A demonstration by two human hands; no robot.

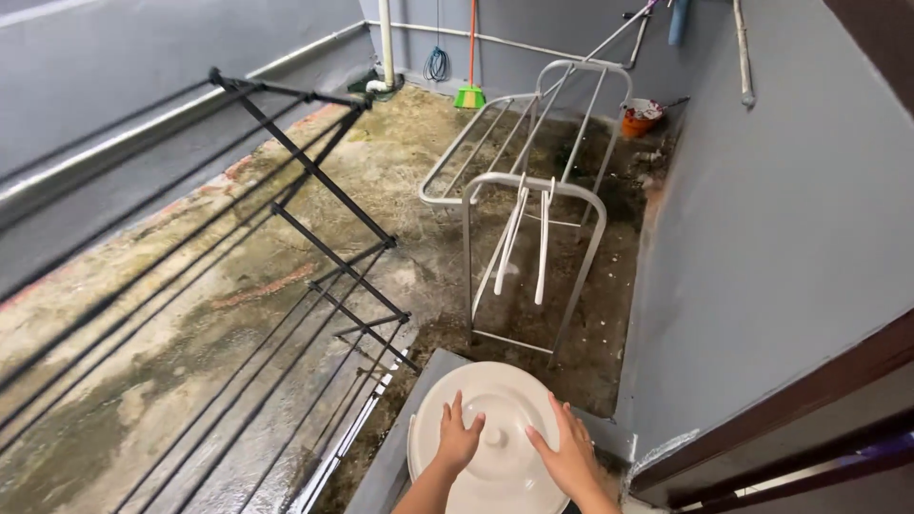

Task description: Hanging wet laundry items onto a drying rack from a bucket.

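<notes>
Both hands lie open and flat on the round cream lid point(495, 433) just below the camera, left hand point(457, 440) and right hand point(571, 457) either side of its centre knob, apparently resting on it, equally near.

1. In this view there are no packages, no labels, no signs and no screens.
</notes>
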